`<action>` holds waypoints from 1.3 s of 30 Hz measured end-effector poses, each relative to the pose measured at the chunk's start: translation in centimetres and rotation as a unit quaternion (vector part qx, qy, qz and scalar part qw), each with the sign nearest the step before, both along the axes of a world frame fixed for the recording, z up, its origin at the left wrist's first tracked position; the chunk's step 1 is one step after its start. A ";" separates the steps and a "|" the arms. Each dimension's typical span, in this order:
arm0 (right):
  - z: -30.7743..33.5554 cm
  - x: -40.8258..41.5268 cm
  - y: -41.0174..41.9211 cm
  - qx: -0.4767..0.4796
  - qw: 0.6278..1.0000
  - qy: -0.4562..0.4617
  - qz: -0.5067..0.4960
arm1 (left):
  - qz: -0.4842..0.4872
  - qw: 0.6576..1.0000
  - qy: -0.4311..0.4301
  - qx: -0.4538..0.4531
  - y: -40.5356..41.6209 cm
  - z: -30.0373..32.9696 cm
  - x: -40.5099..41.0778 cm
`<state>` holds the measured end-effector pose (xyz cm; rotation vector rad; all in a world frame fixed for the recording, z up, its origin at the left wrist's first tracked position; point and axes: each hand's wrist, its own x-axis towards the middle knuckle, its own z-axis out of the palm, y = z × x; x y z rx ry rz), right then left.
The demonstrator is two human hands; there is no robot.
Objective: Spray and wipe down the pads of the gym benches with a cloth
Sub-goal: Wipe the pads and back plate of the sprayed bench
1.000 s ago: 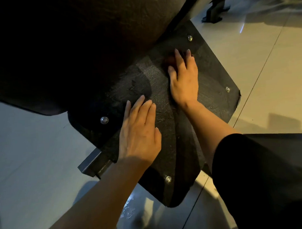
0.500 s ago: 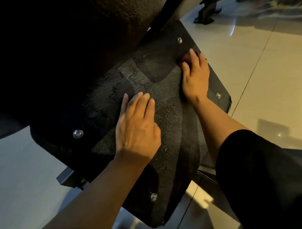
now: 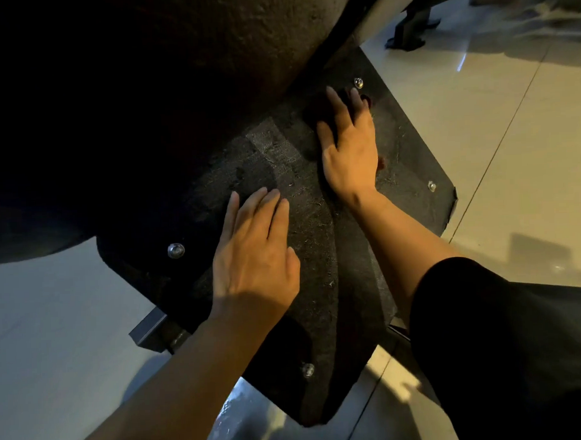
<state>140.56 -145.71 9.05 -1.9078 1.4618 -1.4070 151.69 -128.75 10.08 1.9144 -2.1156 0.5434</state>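
Left hand: the left hand (image 3: pixel 254 264) lies flat, palm down, on the black rough-textured bench board (image 3: pixel 319 238); its grip is apart, fingers straight and close together, holding nothing.
Right hand: the right hand (image 3: pixel 349 145) presses down on a dark reddish cloth (image 3: pixel 318 112); its grip is spread, fingers straight over the cloth, thumb out to the side.
Cloth: mostly hidden under the right palm and fingers, with dark folds showing past the fingertips and beside the thumb; a small reddish bit peeks out by the heel of that hand.
Board: tilted dark surface under both hands, with a paler scuffed band running between the two hands.
Bolts: four shiny round bolt heads; one (image 3: pixel 358 82) just beyond the right fingertips, one (image 3: pixel 432 185) beside the right wrist, one (image 3: pixel 176 250) beside the left hand, one (image 3: pixel 308 370) near the left forearm.
Pad: the large dark grainy bench pad (image 3: pixel 211 58) looms beyond both hands, touching the board's far edge.
Sleeve: black sleeve (image 3: pixel 484 328) on the right arm.
Floor: pale glossy tiled floor (image 3: pixel 511 162) beneath.
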 end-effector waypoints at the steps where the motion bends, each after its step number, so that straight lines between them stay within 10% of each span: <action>1: 0.2 0.6 0.6 -0.010 1.000 0.009 0.014 | 0.006 1.000 0.001 -0.001 0.5 0.0 0.4; 27: -1.0 9.1 18.1 -0.203 0.938 0.129 0.252 | 0.103 0.988 0.086 -0.076 14.7 -3.4 2.9; 35: -2.7 4.1 13.1 -0.069 0.992 0.044 0.093 | 0.088 0.992 0.076 -0.046 13.4 -3.4 0.4; 39: -2.5 5.8 14.9 -0.238 0.924 0.152 0.257 | 0.105 0.987 0.098 -0.065 12.1 -3.6 0.1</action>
